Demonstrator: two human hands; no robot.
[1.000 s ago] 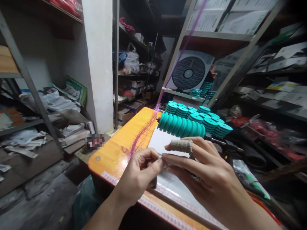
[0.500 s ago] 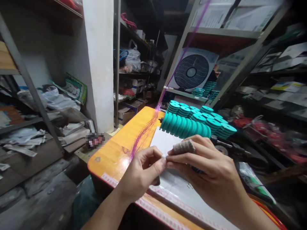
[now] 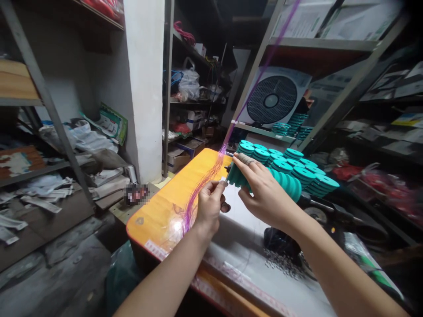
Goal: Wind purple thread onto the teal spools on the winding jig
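Observation:
My left hand [image 3: 210, 204] is closed in a pinch at the left end of a row of green spools [image 3: 286, 185] threaded on a dark shaft. A tiny pale bit shows at its fingertips, too small to name. My right hand [image 3: 264, 185] lies over the left end of this row, fingers across the top and thumb below, gripping it. Grey tape [image 3: 247, 160] wraps one of its fingers. A bundle of thin purple strands [image 3: 193, 204] runs down from above onto the yellow tabletop, left of my left hand.
Stacks of green spools [image 3: 306, 173] stand behind the row. Small grey pellets [image 3: 284, 263] lie on the white sheet [image 3: 244, 237] beside a dark lump [image 3: 279, 240]. A box fan [image 3: 272, 100] stands on the shelf behind. Cluttered shelves flank both sides.
Both hands have moved forward, away from me, to the left end of the spool row. They have parted from each other, and my right hand now covers part of the spools. The pellets have come into view.

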